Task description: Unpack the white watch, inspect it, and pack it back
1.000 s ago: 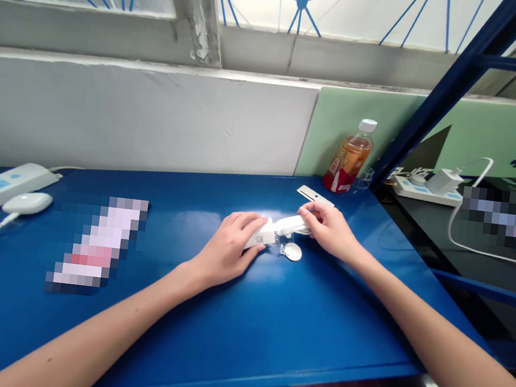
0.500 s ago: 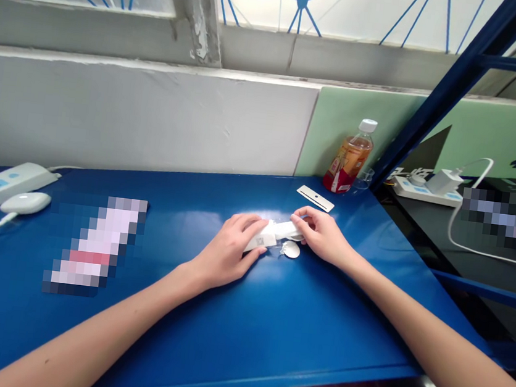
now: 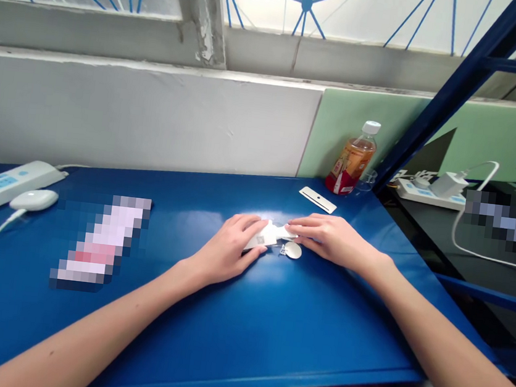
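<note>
My left hand (image 3: pixel 233 246) is closed around a small white box (image 3: pixel 262 240) with a printed square code, low over the blue table. Its thumb and fingers grip the near and far sides. At the box's right end is a white flap-like piece (image 3: pixel 284 234), and the fingers of my right hand (image 3: pixel 321 235) are closed on it. My right fingertips partly cover this piece, so its exact shape is unclear. Just below the right fingers lies a round white disc (image 3: pixel 293 250) with a small clear bit at its left edge.
Behind my right hand lies a flat white slotted card (image 3: pixel 317 200). A drink bottle (image 3: pixel 354 158) stands near the blue frame post. On the left are a blurred phone-shaped item (image 3: pixel 103 241), a white charger puck (image 3: pixel 33 199) and a power strip (image 3: pixel 11 187).
My right hand has turned flatter and shifted its fingers leftward over the white piece, which sits lower now. My left hand keeps its grip on the box. The view has shifted slightly.
</note>
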Available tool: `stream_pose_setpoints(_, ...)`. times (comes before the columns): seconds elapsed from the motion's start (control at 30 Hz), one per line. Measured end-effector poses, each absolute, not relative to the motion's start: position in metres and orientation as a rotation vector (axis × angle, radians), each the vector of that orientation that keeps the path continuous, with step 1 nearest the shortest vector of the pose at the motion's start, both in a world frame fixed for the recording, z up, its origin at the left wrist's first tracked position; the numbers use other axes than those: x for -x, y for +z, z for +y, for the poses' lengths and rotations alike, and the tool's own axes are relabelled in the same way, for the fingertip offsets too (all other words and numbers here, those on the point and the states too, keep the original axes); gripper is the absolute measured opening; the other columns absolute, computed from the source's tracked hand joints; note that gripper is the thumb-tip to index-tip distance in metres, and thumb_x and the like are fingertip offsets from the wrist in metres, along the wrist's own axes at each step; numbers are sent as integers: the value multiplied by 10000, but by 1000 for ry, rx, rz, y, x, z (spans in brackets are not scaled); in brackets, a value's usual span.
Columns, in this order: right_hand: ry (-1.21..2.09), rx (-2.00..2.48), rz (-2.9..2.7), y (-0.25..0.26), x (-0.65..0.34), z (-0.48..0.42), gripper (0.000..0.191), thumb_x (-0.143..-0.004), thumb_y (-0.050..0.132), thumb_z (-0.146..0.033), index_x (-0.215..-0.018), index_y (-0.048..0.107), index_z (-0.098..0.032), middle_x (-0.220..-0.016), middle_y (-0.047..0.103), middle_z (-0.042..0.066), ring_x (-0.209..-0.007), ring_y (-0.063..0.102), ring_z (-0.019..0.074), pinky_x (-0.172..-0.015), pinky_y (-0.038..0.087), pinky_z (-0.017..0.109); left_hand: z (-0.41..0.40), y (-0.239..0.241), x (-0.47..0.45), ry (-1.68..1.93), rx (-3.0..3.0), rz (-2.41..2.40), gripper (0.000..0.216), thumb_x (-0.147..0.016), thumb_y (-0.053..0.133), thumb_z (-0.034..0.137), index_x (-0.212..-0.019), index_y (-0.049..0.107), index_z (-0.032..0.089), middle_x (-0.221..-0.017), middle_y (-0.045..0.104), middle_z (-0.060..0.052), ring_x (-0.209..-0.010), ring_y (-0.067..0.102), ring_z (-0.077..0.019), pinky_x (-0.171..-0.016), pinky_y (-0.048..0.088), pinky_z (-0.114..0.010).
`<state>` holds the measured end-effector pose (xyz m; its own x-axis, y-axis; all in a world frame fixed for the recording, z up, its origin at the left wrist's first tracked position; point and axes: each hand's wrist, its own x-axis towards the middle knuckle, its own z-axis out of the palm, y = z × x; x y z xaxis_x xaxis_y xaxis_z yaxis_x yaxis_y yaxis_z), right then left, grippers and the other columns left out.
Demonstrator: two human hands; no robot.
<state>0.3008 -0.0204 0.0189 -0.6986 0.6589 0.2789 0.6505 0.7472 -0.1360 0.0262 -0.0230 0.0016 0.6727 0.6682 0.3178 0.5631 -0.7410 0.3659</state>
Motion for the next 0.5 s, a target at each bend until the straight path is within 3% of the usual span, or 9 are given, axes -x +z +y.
stream_pose_setpoints(0.23,-43,949,-2603,11,-280,-25,317,-1010,440,-254,-1183,693,-169,-1211,711,100,-951,673,252,-827,551,396,-23,1,-26,624,-2691,925,425,-990,489,333,-1381,473,168,-1339,542,-157,-1254,477,-301,-1043,430,-503)
stream_pose_setpoints(0.5,94,977,-2430,4,-283,-21,249,-980,524,-264,-1044,750,-185,-1040,759,83,-921,650,234,-795,546,355,-24,2,-26,608,-2696,939,436,-993,486,344,-1383,476,150,-1342,547,-160,-1239,483,-298,-1049,424,-496)
